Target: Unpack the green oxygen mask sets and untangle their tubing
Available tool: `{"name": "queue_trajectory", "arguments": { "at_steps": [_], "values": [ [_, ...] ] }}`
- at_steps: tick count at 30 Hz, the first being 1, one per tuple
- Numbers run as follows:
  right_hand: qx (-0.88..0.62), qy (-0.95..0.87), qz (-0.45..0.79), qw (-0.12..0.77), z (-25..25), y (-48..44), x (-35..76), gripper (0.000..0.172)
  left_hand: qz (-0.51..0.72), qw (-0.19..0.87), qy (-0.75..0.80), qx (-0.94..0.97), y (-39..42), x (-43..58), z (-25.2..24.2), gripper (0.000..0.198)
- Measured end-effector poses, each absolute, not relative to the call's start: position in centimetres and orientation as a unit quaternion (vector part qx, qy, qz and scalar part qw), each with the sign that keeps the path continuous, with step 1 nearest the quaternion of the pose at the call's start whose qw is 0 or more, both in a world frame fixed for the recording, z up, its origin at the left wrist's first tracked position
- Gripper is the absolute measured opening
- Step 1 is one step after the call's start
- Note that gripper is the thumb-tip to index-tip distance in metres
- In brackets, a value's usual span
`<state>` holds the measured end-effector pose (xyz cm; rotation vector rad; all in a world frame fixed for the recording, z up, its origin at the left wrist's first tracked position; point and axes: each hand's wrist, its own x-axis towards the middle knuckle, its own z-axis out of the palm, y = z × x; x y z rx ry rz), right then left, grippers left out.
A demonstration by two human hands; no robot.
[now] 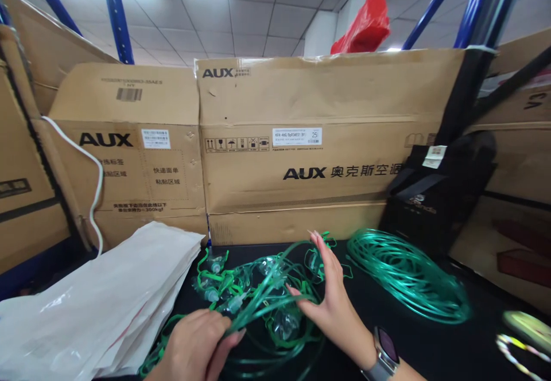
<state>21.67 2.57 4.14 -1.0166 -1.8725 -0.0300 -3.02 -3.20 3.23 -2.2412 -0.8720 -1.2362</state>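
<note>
My left hand [196,343] is closed around a bundle of clear green tubing [258,300] at the front of the black table. My right hand [329,295] is spread, its thumb and fingers apart around the far loops of the same tubing; whether it presses on them I cannot tell. Beneath and behind the loops lie several clear plastic masks [286,322] with bright green straps, tangled together. On the right, apart from my hands, rests a large coil of green tubing [408,278].
White plastic bags [99,300] are stacked at the left. Cardboard boxes [241,186] form a wall behind the table. A black bag [417,197] hangs at the right post. A beaded bracelet [516,358] lies at the right edge. A white cable [100,191] hangs left.
</note>
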Motion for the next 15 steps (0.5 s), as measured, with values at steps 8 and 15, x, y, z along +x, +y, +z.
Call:
{"name": "queue_trajectory", "arguments": {
  "at_steps": [8,15],
  "values": [
    [-0.401,-0.784,0.087,0.465,3.3,3.5,21.4,0.019,-0.452,0.182,-0.509,-0.71,-1.4,-3.2,2.9,0.029],
    [-0.365,-0.891,-0.185,0.198,1.7,1.7,17.9,0.032,-0.418,0.314,-0.244,-0.817,-2.9,1.4,2.9,0.029]
  ]
}}
